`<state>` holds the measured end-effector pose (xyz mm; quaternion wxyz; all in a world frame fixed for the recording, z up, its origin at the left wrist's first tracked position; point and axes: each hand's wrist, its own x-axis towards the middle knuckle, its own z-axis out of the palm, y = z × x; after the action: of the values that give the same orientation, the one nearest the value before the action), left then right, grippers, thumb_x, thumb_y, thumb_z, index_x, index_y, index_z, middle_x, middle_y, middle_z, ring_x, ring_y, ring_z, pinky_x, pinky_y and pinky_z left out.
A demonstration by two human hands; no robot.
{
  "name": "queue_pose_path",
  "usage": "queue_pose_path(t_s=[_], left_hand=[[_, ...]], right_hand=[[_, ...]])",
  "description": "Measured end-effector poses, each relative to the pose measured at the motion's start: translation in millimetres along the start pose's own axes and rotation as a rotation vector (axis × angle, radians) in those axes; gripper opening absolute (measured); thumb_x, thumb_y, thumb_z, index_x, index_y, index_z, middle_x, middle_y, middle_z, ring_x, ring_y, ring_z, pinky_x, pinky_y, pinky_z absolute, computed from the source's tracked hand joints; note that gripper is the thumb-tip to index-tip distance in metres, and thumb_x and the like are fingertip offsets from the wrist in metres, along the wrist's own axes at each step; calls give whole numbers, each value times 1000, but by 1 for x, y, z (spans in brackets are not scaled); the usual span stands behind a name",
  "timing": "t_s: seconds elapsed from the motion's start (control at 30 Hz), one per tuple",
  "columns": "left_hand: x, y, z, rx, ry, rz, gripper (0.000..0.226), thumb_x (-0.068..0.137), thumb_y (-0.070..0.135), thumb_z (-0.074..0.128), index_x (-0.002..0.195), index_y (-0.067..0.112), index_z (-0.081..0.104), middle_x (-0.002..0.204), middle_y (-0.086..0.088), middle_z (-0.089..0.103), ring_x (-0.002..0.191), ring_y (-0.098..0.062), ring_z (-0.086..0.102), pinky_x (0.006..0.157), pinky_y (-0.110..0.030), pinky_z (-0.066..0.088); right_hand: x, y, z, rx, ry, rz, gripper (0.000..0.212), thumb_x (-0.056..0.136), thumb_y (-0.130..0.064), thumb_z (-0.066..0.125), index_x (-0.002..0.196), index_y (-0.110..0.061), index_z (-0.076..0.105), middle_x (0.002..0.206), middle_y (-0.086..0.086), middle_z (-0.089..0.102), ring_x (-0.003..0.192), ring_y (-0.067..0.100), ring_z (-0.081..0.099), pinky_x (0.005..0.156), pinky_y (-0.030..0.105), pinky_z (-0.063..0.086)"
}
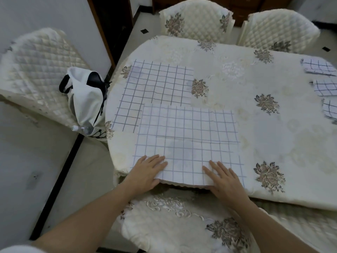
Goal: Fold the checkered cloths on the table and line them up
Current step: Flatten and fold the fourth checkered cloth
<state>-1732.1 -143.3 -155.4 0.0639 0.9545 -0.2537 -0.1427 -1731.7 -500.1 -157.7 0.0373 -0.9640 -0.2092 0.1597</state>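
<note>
Left hand (147,172) and right hand (225,179) lie flat, fingers (158,159) straight, gripping nothing, on the white blue-checked cloth (189,141) at the cream floral counter's (237,83) near edge; best pinch both corners, folding along a grid line.

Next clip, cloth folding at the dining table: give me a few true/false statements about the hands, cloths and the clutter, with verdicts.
1. The left hand and right hand both rest flat on the near cloth. True.
2. The far cloth is already folded small. False: it lies spread open.
3. The folded cloths lie along the right edge of the table. True.
4. The bottle stands on the table. False: it pokes out of the bag off the table's left side.
</note>
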Motion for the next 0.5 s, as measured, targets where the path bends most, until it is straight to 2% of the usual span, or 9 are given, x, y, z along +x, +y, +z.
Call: queue_pose_path(t_s=[0.1,0.2,0.3,0.37,0.43,0.5], left_hand=[[-1,-8,2,-6,30,35,57,97,47,27,151,31,36,160,4,34,147,-18,30,117,-46,30],[-3,-16,6,-33,82,77,45,101,41,34,142,33,49,149,6,49,139,-17,45,108,-43,43],[-6,-23,8,-56,115,107,41,101,39,38,137,35,55,145,9,54,134,-14,48,104,-37,46],[-8,-23,8,-73,158,104,42,105,42,30,133,34,60,143,9,56,133,-13,50,104,-34,45],[-9,-20,6,-124,193,96,54,107,47,17,130,32,64,139,10,59,130,-13,53,102,-34,47],[-9,-18,2,-167,206,101,59,107,49,14,129,30,65,135,10,62,127,-14,56,99,-35,51]], right_hand=[[-3,13,0,20,36,-83,63,92,-39,61,150,-32,38,158,0,37,145,29,36,106,50,45],[-5,27,-5,50,45,-141,53,94,-31,59,146,-34,46,155,-5,42,144,25,38,107,45,43],[-8,46,-10,63,43,-152,44,96,-32,51,140,-34,53,151,-7,46,140,25,43,101,45,49],[-9,55,-12,61,52,-154,40,98,-33,43,134,-31,60,147,-7,51,136,26,49,96,45,53],[-10,57,-15,62,66,-146,39,100,-34,38,129,-30,64,140,-9,58,131,27,54,94,47,54],[-12,57,-18,85,65,-114,43,101,-39,34,129,-32,65,135,-13,62,130,26,56,98,48,51]])
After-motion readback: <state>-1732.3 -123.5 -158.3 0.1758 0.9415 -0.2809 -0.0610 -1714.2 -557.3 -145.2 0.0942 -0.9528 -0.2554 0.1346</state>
